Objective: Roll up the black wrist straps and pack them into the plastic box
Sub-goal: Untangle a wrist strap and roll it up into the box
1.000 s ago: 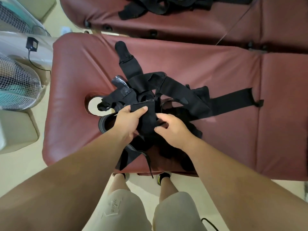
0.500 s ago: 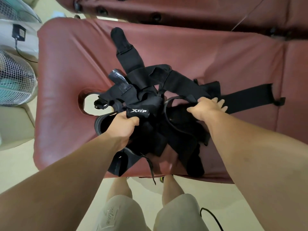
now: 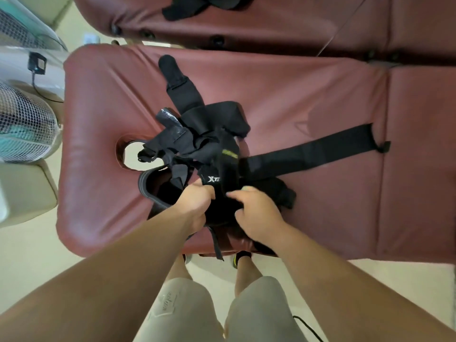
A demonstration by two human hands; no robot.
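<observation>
Straps (image 3: pixel 212 134) lie heaped on the massage bed (image 3: pixel 308 95). Left hand (image 3: pixel 195 206) grips the logo strap (image 3: pixel 209 179), and right hand (image 3: pixel 256 213) clutches adjoining fabric, both at the heap's 6 o'clock. The long strap (image 3: pixel 308 151) points to 2 o'clock.

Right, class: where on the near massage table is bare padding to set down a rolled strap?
Bare padding lies on the massage table above the long strap, below it right of the right hand, and between the face hole and the table's end. Crowded: the strap pile gripped by that hand and the left hand.
</observation>
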